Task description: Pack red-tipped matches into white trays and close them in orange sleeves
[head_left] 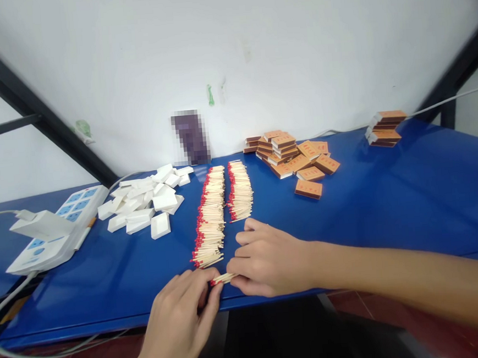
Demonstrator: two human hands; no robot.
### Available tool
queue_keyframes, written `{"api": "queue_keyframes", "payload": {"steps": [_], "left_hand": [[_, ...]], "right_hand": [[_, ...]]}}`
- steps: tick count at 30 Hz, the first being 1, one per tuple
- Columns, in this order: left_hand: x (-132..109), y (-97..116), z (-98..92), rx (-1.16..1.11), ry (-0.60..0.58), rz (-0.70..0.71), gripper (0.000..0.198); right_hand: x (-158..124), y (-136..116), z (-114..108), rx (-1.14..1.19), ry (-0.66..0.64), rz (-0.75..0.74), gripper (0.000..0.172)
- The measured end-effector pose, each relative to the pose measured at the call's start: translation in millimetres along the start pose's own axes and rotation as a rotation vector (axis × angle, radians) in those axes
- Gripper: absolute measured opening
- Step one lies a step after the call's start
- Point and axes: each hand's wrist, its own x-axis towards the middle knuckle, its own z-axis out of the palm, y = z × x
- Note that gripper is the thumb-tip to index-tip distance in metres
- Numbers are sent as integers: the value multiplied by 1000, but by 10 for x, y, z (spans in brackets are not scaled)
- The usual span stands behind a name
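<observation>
Near the front edge of the blue table, a small bundle of matches (225, 278) lies between my two hands. My left hand (183, 310) pinches its red-headed end, while my right hand (268, 256) closes on the plain end, thumb below and fingers above. Just beyond my hands stretches a long row of loose matches (211, 220), red heads to the left. A shorter row of matches (240, 190) runs beside it on the right, its near end close to my right hand's fingers.
White matchbox trays (160, 226) are heaped at left, beside a power strip (75, 205) with a plugged-in charger. Orange matchboxes (309, 189) form a pile at back right. Another stack of matchboxes (384, 136) stands far right. A blurred purple object (194, 135) leans on the wall.
</observation>
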Motion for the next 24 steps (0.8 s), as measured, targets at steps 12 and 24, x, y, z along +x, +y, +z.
{"api": "queue_keyframes", "payload": {"steps": [12,24], "left_hand": [[22,49,-91,-61,-240,-165,15],[16,13,-33,50,-244,-125,17]], "right_hand": [[-5,-21,-31,-32,-29,-35,27],[-9,-5,-13,-10,-18,-6,30]]}}
